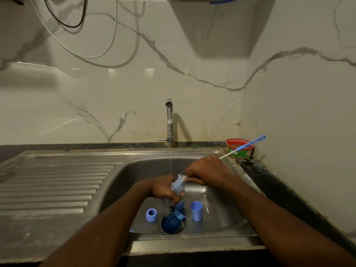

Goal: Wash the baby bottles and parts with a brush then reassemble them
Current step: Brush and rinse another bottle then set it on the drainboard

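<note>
A small pale-blue bottle part (177,186) is gripped in the left hand (165,189), fingers curled round it, held over the middle of the sink (227,191) just beside the thin stream from the tap (169,120), probably so rinse water and drips land in the basin. The brush (243,147) is pinched in the right hand (207,173) low on its wire shaft; the white bristle tip is pushed into the part's open end, the blue handle sticks out up and right toward the sink's back right corner. A grip that close to the bristles likely gives better control in a narrow opening. The part sits at the fingertips of the left hand, open end turned toward the right hand. Exact part type cannot be told through blur. Waiting on the basin floor near the front edge: a ring-shaped collar (151,214) left of the drain, a cap (196,211) upright right of it, a dark-blue piece (171,224) on the drain itself. A red-rimmed tub (239,151) stands at the counter's back right corner. Judged mid-wash; reassembly not started.
</note>
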Tool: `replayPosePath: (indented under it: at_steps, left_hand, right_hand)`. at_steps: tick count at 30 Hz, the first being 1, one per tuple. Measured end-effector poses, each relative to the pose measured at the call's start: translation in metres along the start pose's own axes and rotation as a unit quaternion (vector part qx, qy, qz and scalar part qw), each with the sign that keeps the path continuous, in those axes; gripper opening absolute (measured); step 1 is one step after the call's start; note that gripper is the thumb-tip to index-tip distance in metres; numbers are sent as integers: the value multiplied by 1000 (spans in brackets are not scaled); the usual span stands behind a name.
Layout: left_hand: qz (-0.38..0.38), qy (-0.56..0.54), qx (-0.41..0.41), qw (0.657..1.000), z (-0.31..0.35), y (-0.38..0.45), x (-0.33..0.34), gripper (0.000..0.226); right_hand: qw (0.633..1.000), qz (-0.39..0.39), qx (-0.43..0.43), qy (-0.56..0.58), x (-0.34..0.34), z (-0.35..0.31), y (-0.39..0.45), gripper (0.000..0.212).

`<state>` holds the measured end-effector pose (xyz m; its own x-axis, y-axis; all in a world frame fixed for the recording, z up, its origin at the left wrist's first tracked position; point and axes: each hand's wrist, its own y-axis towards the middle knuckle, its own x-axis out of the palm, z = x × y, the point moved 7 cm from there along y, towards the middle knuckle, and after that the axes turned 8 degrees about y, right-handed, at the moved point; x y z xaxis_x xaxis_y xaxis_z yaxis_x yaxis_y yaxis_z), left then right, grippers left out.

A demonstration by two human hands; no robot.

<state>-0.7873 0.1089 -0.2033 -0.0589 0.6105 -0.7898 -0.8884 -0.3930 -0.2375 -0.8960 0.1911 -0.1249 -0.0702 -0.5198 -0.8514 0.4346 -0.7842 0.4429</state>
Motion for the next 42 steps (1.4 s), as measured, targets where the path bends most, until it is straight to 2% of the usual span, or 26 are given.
replayPosePath:
  at_steps: [2, 4, 5, 6, 7, 8, 9, 10, 11, 13, 14, 16, 20, 24, 26, 29, 31, 37, 40, 42]
  left_hand:
    - [-54, -37, -24, 998, -6, -7, 4, 43]
    - [4, 64, -36, 997, -4, -10, -5, 54]
    - [64, 146, -43, 986, -1, -10, -13, 56]
    - [138, 232, -53, 961, 7, -12, -22, 56]
    - [217, 302, -54, 927, 16, -13, -30, 55]
    - [286, 343, -40, 894, 24, -16, -36, 53]
    - [328, 361, -23, 872, 29, -16, -39, 49]
    - [351, 367, -12, 861, 31, -16, -41, 45]
    - [359, 373, -13, 855, 30, -16, -42, 42]
    - [347, 387, -45, 853, 21, -17, -43, 43]
    - [334, 397, -67, 852, 16, -17, -42, 44]
    - [311, 413, -98, 850, 8, -15, -41, 48]
    - [295, 430, -135, 842, 2, -10, -38, 57]
    - [292, 436, -164, 835, 1, -5, -35, 62]
    - [284, 454, -179, 825, -2, -4, -34, 54]
    - [218, 512, -240, 795, -23, -16, -34, 36]
    - [199, 531, -265, 780, -36, -24, -36, 32]
    - [165, 581, -254, 756, -10, -3, -27, 18]
    - [127, 607, -264, 739, -5, 7, -17, 24]
    - [131, 592, -263, 751, -5, 7, -13, 41]
  right_hand:
    - [999, -25, 13, 19, 6, -5, 2, 38]
    - [981, -101, 117, 118, 19, -5, 2, 41]
    - [939, -151, 217, 221, 30, 0, -1, 40]
    - [859, -180, 327, 349, 41, 3, -8, 37]
    - [757, -201, 432, 447, 50, 4, -17, 37]
    - [679, -217, 496, 497, 52, 3, -24, 38]
    - [647, -225, 516, 515, 50, 1, -27, 40]
    - [659, -216, 507, 512, 48, 6, -26, 39]
    - [714, -194, 470, 482, 45, 14, -21, 36]
    - [851, -163, 362, 344, 29, 22, -12, 31]
    - [893, -155, 323, 273, 24, 25, -11, 34]
    - [925, -150, 291, 194, 17, 28, -11, 42]
    - [952, -137, 250, 114, -3, 29, -8, 47]
    - [959, -141, 236, 65, -15, 23, -9, 45]
    - [961, -136, 239, 30, -23, 23, -8, 41]
    - [959, -134, 244, -52, -36, 30, -12, 32]
    - [956, -135, 252, -60, -37, 33, -16, 30]
    - [949, -150, 260, -92, -20, 21, -3, 27]
    - [942, -147, 286, -95, -19, 23, -5, 24]
    - [940, -150, 295, -86, -16, 25, -9, 25]
